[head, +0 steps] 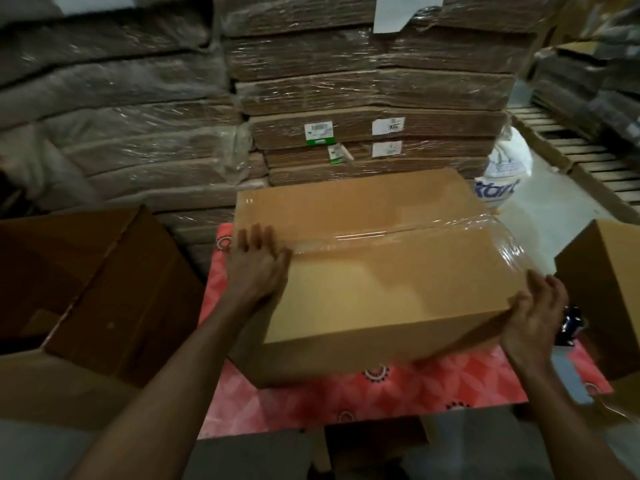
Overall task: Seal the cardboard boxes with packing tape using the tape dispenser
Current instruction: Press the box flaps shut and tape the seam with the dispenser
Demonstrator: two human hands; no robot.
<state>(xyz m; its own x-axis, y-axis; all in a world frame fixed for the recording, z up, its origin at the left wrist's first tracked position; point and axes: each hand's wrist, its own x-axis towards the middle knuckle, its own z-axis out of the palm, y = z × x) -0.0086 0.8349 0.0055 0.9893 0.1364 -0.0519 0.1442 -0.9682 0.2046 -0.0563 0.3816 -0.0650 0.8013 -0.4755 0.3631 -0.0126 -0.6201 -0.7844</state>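
Sealed brown cardboard box (381, 289) on pink-clothed counter (381, 393).
Flat left hand (258, 261) on clear tape seam (398, 233); straight-fingered right hand (535, 313) presses the box's end.

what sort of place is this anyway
Probably a warehouse packing area: tall film-wrapped stacks of flattened brown cardboard, slatted wooden pallets at the right, and a brown cardboard box sealed with clear tape on a pink patterned cloth.
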